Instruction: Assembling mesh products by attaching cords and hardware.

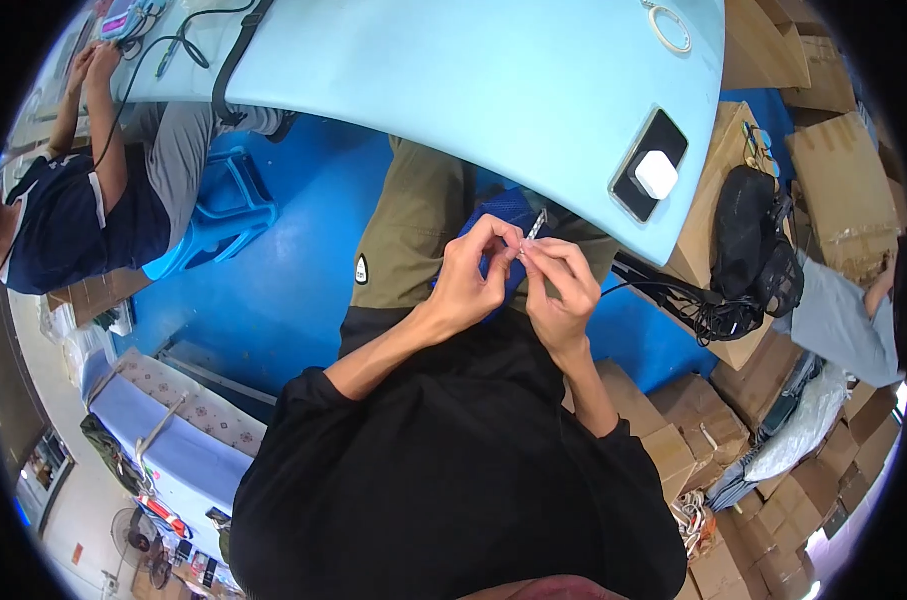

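Above my lap, my left hand [466, 278] and my right hand [566, 288] meet at the fingertips, both in a pinch. A slim pale strip with dark marks [539, 224] sticks up from between the fingertips, on my right hand's side. What the left fingers pinch is too small and covered to make out. Dark blue mesh-like cloth [504, 208] lies on my lap behind and beneath the hands. Both hands are just short of the light blue table's edge [454, 150].
A phone [638, 190] with a white case [658, 174] on it lies at the table's right corner; a tape ring [670, 28] lies farther back. Right, a black bag [746, 235] and cables rest on cardboard boxes [844, 180]. Left, another person [99, 205] sits on a blue stool [224, 215].
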`<state>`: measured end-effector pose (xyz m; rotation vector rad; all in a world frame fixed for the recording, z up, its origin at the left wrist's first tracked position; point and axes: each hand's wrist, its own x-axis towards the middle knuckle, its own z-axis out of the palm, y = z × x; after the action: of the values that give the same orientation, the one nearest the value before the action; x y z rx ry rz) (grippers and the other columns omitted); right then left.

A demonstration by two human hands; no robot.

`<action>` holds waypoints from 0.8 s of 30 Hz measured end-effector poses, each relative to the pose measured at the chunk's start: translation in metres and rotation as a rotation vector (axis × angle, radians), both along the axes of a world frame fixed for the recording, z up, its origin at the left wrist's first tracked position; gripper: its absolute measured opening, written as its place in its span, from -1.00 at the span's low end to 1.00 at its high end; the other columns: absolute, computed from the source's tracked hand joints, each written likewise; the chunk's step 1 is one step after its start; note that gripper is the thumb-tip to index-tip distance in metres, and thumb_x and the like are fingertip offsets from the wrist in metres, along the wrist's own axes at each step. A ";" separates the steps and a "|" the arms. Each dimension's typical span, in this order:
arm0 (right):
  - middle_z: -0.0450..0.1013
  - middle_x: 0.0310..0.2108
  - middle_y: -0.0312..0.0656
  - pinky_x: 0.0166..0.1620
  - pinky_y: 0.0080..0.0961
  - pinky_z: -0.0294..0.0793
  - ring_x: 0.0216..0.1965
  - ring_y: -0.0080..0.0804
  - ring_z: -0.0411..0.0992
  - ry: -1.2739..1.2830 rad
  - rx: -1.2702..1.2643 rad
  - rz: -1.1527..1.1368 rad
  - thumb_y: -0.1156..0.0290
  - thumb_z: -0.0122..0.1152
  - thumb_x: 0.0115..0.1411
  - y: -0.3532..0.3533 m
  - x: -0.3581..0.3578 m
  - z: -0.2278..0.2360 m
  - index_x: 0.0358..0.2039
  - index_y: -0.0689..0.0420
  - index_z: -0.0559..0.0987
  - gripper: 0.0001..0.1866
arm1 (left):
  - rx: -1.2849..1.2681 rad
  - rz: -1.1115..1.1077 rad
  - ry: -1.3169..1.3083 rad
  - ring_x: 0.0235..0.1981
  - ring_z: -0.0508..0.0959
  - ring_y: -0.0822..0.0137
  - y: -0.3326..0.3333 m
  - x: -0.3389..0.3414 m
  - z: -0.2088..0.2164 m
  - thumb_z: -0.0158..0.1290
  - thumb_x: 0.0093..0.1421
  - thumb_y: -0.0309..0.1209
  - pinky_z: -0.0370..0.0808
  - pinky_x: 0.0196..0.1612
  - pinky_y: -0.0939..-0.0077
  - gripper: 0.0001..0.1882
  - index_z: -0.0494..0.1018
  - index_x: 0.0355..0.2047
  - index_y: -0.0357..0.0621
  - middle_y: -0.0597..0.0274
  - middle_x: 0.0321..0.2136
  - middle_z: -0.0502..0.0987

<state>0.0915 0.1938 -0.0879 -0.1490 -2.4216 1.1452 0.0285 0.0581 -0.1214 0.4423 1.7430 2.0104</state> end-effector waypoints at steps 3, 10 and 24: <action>0.60 -0.30 -0.06 -0.19 -0.46 0.63 -0.28 -0.26 0.64 -0.044 -0.100 -0.009 0.74 0.38 0.13 0.004 -0.001 0.002 -0.26 0.30 0.72 -0.84 | 0.012 0.004 0.047 -0.39 0.51 0.57 0.001 0.000 0.000 0.04 0.32 -0.74 0.48 -0.39 0.65 -0.81 0.30 -0.19 -0.23 0.20 -0.26 0.57; 0.65 -0.23 -0.04 -0.14 -0.48 0.62 -0.22 -0.29 0.64 -0.032 -0.082 -0.044 0.75 0.35 0.16 0.005 0.000 -0.007 -0.20 0.32 0.70 -0.81 | 0.066 0.046 -0.174 -0.35 0.50 0.59 0.004 0.000 -0.001 0.15 0.35 -0.60 0.47 -0.38 0.67 -0.75 0.30 -0.11 -0.16 0.25 -0.21 0.56; 0.66 -0.26 -0.03 -0.11 -0.39 0.65 -0.23 -0.19 0.66 0.011 -0.134 -0.058 0.73 0.36 0.16 0.005 -0.001 -0.013 -0.26 0.29 0.67 -0.86 | 0.167 0.009 -0.310 -0.35 0.50 0.62 0.002 -0.003 -0.002 0.18 0.35 -0.54 0.47 -0.39 0.71 -0.77 0.34 -0.11 -0.15 0.26 -0.18 0.57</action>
<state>0.0900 0.1986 -0.1007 -0.2528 -2.3158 1.2785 0.0256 0.0596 -0.1237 0.1620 1.4001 2.1094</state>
